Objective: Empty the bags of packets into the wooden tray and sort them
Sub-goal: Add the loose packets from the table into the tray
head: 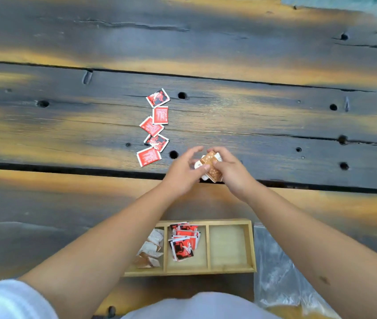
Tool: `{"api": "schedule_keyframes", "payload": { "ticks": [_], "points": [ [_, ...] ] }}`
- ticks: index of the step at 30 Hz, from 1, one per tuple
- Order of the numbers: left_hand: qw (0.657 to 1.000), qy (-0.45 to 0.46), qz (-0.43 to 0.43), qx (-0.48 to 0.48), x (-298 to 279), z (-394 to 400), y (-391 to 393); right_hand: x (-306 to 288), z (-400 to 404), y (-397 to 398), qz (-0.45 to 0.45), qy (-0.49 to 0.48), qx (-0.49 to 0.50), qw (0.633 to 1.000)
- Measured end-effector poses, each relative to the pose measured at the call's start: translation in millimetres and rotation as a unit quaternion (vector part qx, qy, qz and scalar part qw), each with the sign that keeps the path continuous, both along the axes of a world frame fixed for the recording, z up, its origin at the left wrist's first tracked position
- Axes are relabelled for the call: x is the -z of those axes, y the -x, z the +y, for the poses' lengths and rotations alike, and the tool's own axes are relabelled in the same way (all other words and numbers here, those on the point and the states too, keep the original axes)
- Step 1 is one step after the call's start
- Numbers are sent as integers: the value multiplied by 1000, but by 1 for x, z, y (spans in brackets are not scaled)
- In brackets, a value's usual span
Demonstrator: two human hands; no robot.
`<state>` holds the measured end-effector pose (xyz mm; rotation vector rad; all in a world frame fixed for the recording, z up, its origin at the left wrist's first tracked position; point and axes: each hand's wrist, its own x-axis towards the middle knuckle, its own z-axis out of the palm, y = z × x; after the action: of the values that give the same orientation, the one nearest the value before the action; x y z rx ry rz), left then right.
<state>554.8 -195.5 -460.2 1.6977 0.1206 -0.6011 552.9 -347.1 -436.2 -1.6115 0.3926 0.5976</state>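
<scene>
Off to the left, five red packets [154, 127] lie in a loose line running away from the person. The left hand [182, 171] and right hand [231, 171] meet over the table [274, 111], both pinching one small stack of brown-and-white packets [210, 165]. The wooden tray [250, 245] sits nearer the body, below both hands, its right compartment bare, likeliest home for that stack.
</scene>
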Motion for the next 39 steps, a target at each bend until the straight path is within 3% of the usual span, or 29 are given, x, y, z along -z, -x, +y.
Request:
{"api": "schedule_keyframes", "payload": {
  "ticks": [3, 7, 10, 14, 17, 23, 34, 39],
  "points": [
    [1000, -16, -16, -17, -18, 10, 33, -17, 16, 41, -8, -48, -4, 999],
    [999, -9, -24, -44, -37, 26, 75, -28, 18, 83, -14, -40, -38, 998],
    [998, -49, -23, -19, -39, 40, 109, -37, 11, 110, -47, 53, -141, 987],
    [995, -89, -35, 12, -39, 47, 142, -37, 12, 142, -158, 192, -255, 935],
    [993, -102, -47, 24, -43, 45, 158, -32, 15, 161, -197, 218, -235, 926],
    [984, -172, -49, 16, -43, 49, 182, -26, 28, 187, -161, 215, -174, 947],
    [972, -220, -57, -53, -51, 92, 193, -25, 75, 176, -127, 173, -186, 959],
    [958, -278, -50, -56, -42, 117, 184, -15, 113, 165, -138, 255, -202, 935]
  ]
}}
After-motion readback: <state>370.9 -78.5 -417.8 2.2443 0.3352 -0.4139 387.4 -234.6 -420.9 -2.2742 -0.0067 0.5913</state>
